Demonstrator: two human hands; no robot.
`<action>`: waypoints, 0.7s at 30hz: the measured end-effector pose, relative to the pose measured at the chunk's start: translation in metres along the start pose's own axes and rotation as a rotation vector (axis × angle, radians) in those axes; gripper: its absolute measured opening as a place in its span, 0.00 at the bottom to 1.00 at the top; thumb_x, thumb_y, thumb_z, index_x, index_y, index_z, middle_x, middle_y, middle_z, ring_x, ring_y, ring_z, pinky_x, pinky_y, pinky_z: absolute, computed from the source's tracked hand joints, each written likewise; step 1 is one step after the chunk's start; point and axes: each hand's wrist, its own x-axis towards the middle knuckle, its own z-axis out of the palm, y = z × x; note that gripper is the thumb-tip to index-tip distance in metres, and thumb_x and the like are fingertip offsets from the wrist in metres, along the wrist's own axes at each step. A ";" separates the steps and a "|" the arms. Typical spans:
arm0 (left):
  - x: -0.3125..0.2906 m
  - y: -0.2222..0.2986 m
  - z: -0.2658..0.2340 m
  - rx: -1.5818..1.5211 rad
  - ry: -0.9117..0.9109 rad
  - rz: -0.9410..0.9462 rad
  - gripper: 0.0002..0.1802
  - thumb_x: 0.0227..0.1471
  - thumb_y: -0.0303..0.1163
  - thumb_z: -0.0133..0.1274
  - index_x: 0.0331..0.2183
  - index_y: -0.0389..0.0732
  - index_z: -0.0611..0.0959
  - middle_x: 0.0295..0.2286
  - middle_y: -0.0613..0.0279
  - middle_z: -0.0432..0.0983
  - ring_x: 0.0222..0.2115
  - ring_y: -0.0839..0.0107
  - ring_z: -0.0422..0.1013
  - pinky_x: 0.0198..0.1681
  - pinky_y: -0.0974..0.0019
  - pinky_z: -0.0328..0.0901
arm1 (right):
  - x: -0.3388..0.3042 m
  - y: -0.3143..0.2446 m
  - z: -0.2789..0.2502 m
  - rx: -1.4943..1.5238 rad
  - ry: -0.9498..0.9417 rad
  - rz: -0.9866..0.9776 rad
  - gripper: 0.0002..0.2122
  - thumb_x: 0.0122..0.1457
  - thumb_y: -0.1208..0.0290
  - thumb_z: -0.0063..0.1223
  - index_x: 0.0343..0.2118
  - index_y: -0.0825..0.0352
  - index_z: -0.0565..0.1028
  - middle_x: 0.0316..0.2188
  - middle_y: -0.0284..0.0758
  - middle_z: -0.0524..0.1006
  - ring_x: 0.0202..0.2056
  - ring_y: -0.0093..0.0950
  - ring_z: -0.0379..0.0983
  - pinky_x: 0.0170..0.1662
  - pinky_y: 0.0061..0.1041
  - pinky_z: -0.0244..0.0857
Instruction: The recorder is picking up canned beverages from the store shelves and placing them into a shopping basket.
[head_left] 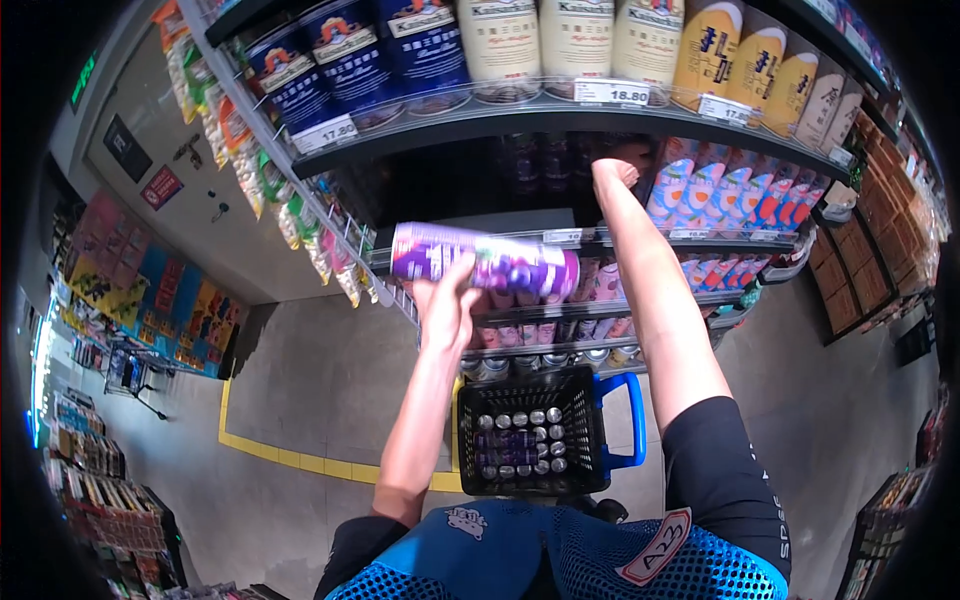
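My left hand (449,305) is closed around a long purple drink can (520,266), held sideways in front of the shelves. The can is blurred by motion, and I cannot tell if it is one can or two end to end. My right arm stretches up to the dark shelf compartment, where my right hand (614,174) is at its right side, beside several pink-and-blue cans (690,190). Shadow hides most of its fingers. Dim purple cans (540,165) stand at the back of that compartment. Below, a black basket (583,420) holds several cans, some upright and some purple ones lying down.
The basket has a blue handle (638,420). Large blue, cream and yellow cans (500,50) line the upper shelf (450,128). Snack bags (240,150) hang at the left. Stacked cartons (850,270) stand right. Yellow tape (300,460) marks the grey floor.
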 end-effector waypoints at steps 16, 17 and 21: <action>-0.229 -0.043 -0.184 0.125 0.268 -0.514 0.23 0.38 0.20 0.60 0.40 0.36 0.74 0.33 0.60 0.76 0.32 0.67 0.75 0.32 0.65 0.73 | 0.025 0.054 0.018 -0.159 0.010 0.086 0.39 0.39 0.48 0.64 0.50 0.72 0.65 0.48 0.50 0.69 0.55 0.43 0.61 0.58 0.39 0.57; -0.235 -0.043 -0.188 0.108 0.320 -0.545 0.23 0.38 0.18 0.60 0.41 0.37 0.75 0.33 0.61 0.76 0.33 0.68 0.75 0.32 0.65 0.74 | 0.016 0.053 0.016 -0.173 0.012 0.094 0.39 0.39 0.48 0.64 0.50 0.72 0.66 0.48 0.50 0.69 0.55 0.43 0.61 0.58 0.39 0.56; -0.246 -0.042 -0.201 0.129 0.364 -0.527 0.24 0.39 0.25 0.60 0.42 0.39 0.73 0.34 0.60 0.75 0.35 0.65 0.74 0.37 0.57 0.72 | -0.029 0.010 -0.041 0.014 -0.115 0.080 0.39 0.37 0.52 0.67 0.47 0.78 0.67 0.46 0.51 0.72 0.51 0.44 0.68 0.56 0.37 0.61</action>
